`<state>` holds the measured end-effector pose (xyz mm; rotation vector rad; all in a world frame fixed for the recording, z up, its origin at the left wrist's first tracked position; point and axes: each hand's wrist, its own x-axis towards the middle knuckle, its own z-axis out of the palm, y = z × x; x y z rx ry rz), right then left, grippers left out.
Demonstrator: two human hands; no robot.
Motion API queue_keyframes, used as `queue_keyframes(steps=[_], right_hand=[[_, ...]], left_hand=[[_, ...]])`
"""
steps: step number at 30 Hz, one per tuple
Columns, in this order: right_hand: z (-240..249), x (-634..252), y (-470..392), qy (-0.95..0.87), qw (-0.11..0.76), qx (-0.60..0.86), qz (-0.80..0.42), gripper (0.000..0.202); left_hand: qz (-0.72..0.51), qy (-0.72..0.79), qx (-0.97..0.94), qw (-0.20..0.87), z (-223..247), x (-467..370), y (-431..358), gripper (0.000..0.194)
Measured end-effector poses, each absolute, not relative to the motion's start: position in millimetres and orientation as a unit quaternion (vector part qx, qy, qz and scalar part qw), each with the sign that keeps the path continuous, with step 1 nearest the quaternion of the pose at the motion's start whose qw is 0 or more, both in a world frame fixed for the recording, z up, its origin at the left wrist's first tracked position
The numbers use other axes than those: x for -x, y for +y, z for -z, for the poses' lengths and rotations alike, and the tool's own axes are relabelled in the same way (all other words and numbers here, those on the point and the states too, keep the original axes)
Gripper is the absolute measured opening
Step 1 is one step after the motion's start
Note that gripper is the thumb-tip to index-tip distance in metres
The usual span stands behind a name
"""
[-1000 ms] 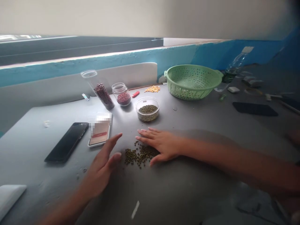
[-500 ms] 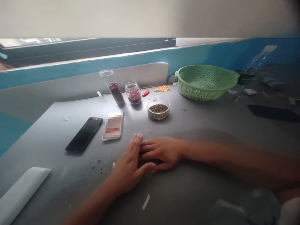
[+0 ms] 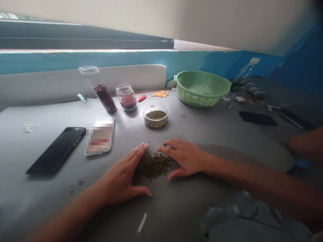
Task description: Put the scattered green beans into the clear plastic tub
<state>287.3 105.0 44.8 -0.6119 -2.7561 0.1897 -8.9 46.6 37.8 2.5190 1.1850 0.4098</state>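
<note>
Green beans (image 3: pixel 156 165) lie in a small heap on the grey table (image 3: pixel 202 134), cupped between your hands. Your left hand (image 3: pixel 123 176) and right hand (image 3: pixel 185 158) rest flat, fingers spread, gripping nothing, just below the bean-filled bowl (image 3: pixel 155 115).

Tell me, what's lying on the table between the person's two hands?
In the head view, a small heap of green beans lies on the grey table, between the left hand and the right hand, both palm-down and cupped around it.
</note>
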Motion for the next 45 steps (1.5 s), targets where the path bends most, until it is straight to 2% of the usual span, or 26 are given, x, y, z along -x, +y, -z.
queue_keyframes(steps=[4,8,13,15,18,21,27,35,38,41,45], right_hand=[[-48.3,-263.4,109.6,-0.976,0.051,0.208,-0.03,0.091],[-47.1,-233.0,114.9,-0.986,0.036,0.156,-0.035,0.087],[-49.0,-222.1,111.1,-0.993,0.015,0.114,-0.022,0.063],[-50.8,-220.8,107.1,-0.992,-0.009,0.12,-0.021,0.052],[-52.3,-218.9,103.2,-0.99,-0.026,0.14,-0.024,0.043],[-50.5,-219.1,103.9,-0.995,-0.007,0.096,-0.003,0.032],[-45.5,-222.1,110.4,-0.998,0.035,0.049,0.035,0.029],[-46.8,-224.9,108.9,-0.997,-0.019,0.061,0.036,0.022],[-41.5,-230.5,107.3,-0.995,0.015,0.09,0.037,0.031],[-34.0,-234.4,107.7,-0.987,0.078,0.133,0.042,0.048],[-26.7,-234.7,111.6,-0.976,0.155,0.139,0.059,0.058]], left_hand=[[-0.122,0.43,-0.886,0.119,-36.2,23.5,30.8,0.128],[-0.132,0.428,-0.883,0.138,-36.1,25.8,21.3,0.122],[-0.22,0.463,-0.827,0.232,-35.3,22.4,43.3,0.085],[-0.225,0.449,-0.831,0.24,-36.0,15.5,62.9,0.084],[-0.15,0.393,-0.873,0.248,-39.8,2.7,86.9,0.093],[-0.108,0.342,-0.902,0.241,-43.5,-2.9,92.1,0.099],[-0.113,0.327,-0.921,0.181,-37.5,-2.2,79.4,0.102],[-0.124,0.423,-0.872,0.211,-27.8,-31.4,57.6,0.08],[-0.14,0.447,-0.852,0.234,-27.2,-36.4,53.2,0.073],[-0.171,0.462,-0.834,0.249,-26.8,-37.0,52.9,0.066],[-0.207,0.46,-0.824,0.259,-24.2,-36.2,54.1,0.063]])
